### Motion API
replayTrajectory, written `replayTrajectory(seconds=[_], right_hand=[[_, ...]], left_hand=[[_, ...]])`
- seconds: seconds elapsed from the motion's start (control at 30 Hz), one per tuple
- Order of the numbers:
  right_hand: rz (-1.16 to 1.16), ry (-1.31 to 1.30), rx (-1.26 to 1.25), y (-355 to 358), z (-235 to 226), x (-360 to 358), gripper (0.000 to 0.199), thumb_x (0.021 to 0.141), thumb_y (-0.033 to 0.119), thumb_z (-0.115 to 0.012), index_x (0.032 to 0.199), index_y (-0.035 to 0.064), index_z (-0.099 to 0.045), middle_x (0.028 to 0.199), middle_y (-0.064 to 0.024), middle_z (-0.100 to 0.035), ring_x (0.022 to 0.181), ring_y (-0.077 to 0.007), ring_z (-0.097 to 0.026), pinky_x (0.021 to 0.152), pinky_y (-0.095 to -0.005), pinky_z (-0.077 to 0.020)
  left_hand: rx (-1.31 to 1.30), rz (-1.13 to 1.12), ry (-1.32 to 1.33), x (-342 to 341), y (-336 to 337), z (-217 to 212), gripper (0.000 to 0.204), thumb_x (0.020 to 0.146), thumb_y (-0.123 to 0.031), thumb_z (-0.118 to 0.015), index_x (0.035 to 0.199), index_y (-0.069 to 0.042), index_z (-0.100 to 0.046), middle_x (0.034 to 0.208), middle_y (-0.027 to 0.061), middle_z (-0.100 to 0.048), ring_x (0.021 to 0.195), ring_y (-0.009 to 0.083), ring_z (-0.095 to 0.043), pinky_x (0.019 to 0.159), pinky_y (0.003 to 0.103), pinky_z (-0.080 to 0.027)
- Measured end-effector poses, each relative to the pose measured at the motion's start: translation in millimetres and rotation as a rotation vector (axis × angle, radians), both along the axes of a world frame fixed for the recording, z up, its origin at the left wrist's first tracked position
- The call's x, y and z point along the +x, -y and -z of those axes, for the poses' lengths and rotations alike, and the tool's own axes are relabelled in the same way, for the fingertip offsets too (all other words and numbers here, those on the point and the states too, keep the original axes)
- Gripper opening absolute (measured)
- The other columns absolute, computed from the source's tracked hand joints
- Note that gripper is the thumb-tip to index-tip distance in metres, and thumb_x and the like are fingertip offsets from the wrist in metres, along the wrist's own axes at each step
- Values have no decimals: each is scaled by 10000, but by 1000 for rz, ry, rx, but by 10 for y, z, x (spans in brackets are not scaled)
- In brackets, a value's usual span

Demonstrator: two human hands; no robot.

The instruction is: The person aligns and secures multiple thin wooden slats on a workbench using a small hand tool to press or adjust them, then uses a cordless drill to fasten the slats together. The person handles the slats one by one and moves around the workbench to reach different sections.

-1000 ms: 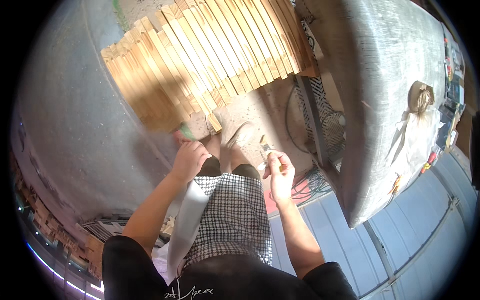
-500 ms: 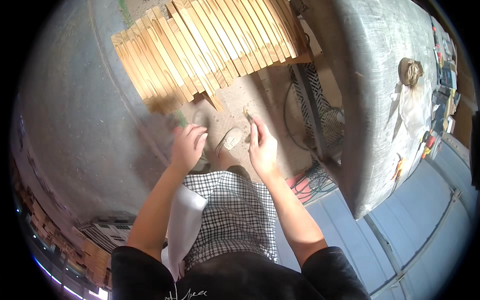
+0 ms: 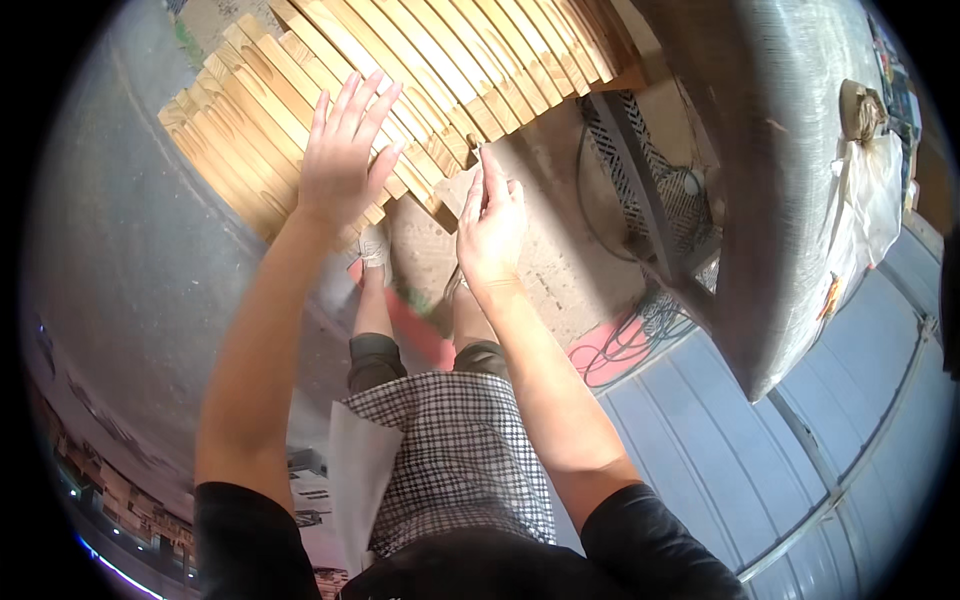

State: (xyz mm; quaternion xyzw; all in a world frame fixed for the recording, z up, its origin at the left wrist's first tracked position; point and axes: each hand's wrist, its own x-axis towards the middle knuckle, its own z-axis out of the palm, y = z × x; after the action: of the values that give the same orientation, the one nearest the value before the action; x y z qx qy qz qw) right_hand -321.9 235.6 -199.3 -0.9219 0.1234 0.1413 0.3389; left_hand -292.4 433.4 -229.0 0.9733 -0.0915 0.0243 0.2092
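Note:
A row of pale wooden strips [image 3: 440,60] lies side by side ahead of me, their near ends uneven. My left hand [image 3: 345,150] is open, its fingers spread flat over the left-middle strips; whether it presses on them I cannot tell. Close to the strips' near ends, my right hand [image 3: 492,225] is closed round a small slim tool [image 3: 474,145]. Only the tool's narrow tip shows past the fingertips, at or just short of a strip's end. The rest of it is hidden in the hand. One strip [image 3: 432,212] juts toward me beyond its neighbours.
On the right stands a large table with a grey covering [image 3: 800,60], bearing a brown roll [image 3: 862,110] and clear plastic film [image 3: 865,210]. Below its edge are a metal leg [image 3: 640,170] and coiled dark cables [image 3: 625,350]. A grey surface [image 3: 120,200] spreads to the left.
Both hands have moved forward to the strips. My left hand has opened out over them, and my right hand has brought the small tool up to their near ends.

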Motion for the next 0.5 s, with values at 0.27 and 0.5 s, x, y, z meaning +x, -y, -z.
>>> replayTrajectory(seconds=[0.27, 0.5], right_hand=[[37, 113, -69, -219, 219, -56, 411, 1043, 196, -514, 1452, 161, -521, 952, -194, -540, 855, -371, -601, 782, -466, -508], [22, 79, -182, -295, 238, -3, 432, 1029, 200, -536, 1460, 187, -505, 995, -182, -548, 857, -383, -624, 754, -487, -522]], left_hand=[[96, 25, -19, 40, -126, 343, 669, 982, -406, -573, 1577, -206, -345, 1640, 98, -286, 1503, 292, -287, 1232, 526, -192], [51, 27, -14, 39, -123, 346, 672, 974, -406, -585, 1572, -204, -352, 1635, 98, -293, 1488, 304, -314, 1232, 522, -188]])
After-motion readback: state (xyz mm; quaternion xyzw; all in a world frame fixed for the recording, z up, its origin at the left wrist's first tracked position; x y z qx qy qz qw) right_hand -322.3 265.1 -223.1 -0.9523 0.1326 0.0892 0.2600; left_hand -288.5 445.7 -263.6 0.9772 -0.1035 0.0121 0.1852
